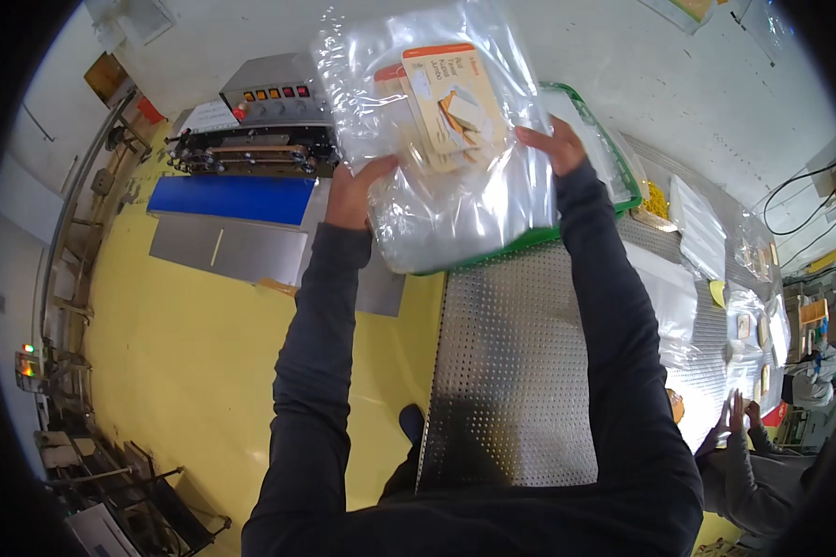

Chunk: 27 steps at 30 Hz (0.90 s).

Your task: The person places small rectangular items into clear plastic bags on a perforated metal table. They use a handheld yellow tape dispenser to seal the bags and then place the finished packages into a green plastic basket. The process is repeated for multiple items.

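Note:
My left hand (355,193) and my right hand (559,147) grip a stack of clear plastic bags (455,218) by its two sides, thumbs on top. Cream and orange printed cards with a bread picture (455,102) show in the middle of the stack, on or under the film; I cannot tell which. Part of a green tray (633,176) shows beneath and to the right of the stack, on the perforated metal table (511,371). Glare on the film hides some of the bags' edges.
At the left stands a sealing machine (274,102) with lit switches and a blue belt (232,198). Clear bags (655,288) and yellow ties (655,200) lie on the table at right. A co-worker's hands (738,413) work at lower right. A metal rack (125,492) stands lower left.

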Motion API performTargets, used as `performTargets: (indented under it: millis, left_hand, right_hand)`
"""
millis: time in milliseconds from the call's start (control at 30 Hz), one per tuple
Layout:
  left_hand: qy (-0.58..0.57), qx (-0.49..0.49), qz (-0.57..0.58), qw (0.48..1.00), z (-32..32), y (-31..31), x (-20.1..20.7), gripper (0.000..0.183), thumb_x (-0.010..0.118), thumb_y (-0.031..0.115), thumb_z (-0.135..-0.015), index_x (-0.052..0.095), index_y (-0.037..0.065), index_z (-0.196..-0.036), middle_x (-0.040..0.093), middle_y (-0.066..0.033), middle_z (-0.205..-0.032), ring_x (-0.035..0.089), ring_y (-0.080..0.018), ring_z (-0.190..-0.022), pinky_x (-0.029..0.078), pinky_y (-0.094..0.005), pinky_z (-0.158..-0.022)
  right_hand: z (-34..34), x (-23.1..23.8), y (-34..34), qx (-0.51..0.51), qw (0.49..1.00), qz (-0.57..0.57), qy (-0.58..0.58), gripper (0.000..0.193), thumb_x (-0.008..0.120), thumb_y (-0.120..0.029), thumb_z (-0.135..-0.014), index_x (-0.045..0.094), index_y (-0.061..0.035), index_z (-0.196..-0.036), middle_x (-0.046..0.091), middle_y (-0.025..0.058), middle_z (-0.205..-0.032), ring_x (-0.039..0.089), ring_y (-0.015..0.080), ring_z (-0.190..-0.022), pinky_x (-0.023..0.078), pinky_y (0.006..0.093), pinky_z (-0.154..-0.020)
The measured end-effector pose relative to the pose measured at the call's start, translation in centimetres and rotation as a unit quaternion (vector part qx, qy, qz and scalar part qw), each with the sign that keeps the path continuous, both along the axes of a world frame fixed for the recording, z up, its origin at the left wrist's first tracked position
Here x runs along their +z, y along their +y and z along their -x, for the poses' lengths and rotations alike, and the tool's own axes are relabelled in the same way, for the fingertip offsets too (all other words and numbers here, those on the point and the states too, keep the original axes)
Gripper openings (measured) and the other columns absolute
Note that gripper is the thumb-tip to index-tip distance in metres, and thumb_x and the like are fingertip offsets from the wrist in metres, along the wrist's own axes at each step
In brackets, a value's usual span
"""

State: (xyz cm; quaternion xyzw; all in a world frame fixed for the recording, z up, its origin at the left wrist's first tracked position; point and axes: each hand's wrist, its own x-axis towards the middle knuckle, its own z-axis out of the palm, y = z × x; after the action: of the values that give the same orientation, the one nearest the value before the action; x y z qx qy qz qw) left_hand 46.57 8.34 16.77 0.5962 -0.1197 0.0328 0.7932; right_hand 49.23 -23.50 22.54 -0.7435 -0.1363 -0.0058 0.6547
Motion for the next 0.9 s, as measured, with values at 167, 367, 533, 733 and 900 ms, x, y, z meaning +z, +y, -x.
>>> performTargets:
  millis: [167, 367, 533, 733, 900]
  left_hand:
    - [0.096, 0.072, -0.058, 0.991, -8.3, -3.0, -4.9, 0.033, 0.066, 0.011, -0.076, 0.065, -0.009, -0.102, 0.070, -0.0154, -0.092, 0.068, -0.0253, -0.081, 0.052, -0.0357, -0.075]
    - [0.120, 0.132, -0.483, 0.858, -9.4, -5.6, -12.0, 0.030, 0.057, 0.011, -0.075, 0.063, -0.010, -0.096, 0.063, -0.0347, -0.104, 0.061, -0.0483, -0.101, 0.049, -0.0461, -0.091]
    - [0.084, 0.222, -0.396, 0.887, -6.9, -6.5, -9.4, 0.059, 0.061, 0.013, -0.080, 0.044, -0.009, -0.131, 0.052, -0.0339, -0.127, 0.052, -0.0453, -0.119, 0.041, -0.0459, -0.102]
    - [-0.283, 0.174, -0.675, 0.659, -1.2, -9.1, -10.4, 0.069, 0.065, 0.024, -0.081, 0.041, 0.010, -0.144, 0.034, -0.0176, -0.150, 0.030, -0.0374, -0.139, 0.024, -0.0571, -0.112]
    - [-0.106, 0.030, -0.697, 0.709, -1.2, -8.4, -11.1, 0.065, 0.061, 0.034, -0.086, 0.042, 0.008, -0.143, 0.041, -0.0202, -0.146, 0.033, -0.0338, -0.140, 0.021, -0.0606, -0.111]
  right_hand:
    - [-11.4, -11.8, 1.4, -0.172, 0.918, 0.356, 0.017, 0.068, 0.076, -0.045, -0.073, 0.061, 0.0046, -0.118, 0.066, 0.0222, -0.111, 0.064, 0.0322, -0.106, 0.048, 0.0396, -0.094]
    - [-10.8, -19.8, 4.3, -0.208, 0.848, 0.442, 0.205, 0.057, 0.072, -0.032, -0.072, 0.061, -0.0014, -0.119, 0.064, 0.0250, -0.117, 0.059, 0.0381, -0.115, 0.047, 0.0437, -0.098]
    - [-7.7, -18.1, 4.5, -0.196, 0.891, 0.396, 0.106, 0.081, 0.076, -0.030, -0.074, 0.040, 0.0029, -0.138, 0.057, 0.0291, -0.126, 0.054, 0.0406, -0.120, 0.044, 0.0427, -0.102]
    - [-1.3, -17.3, 6.4, -0.219, 0.898, 0.373, -0.079, 0.075, 0.073, -0.021, -0.081, 0.035, 0.0008, -0.142, 0.042, 0.0291, -0.142, 0.047, 0.0420, -0.127, 0.039, 0.0416, -0.107]
    - [12.0, -13.1, 3.4, -0.202, 0.956, 0.166, -0.131, 0.039, 0.073, -0.016, -0.080, 0.062, -0.0063, -0.117, 0.052, 0.0205, -0.136, 0.052, 0.0375, -0.124, 0.042, 0.0416, -0.104]
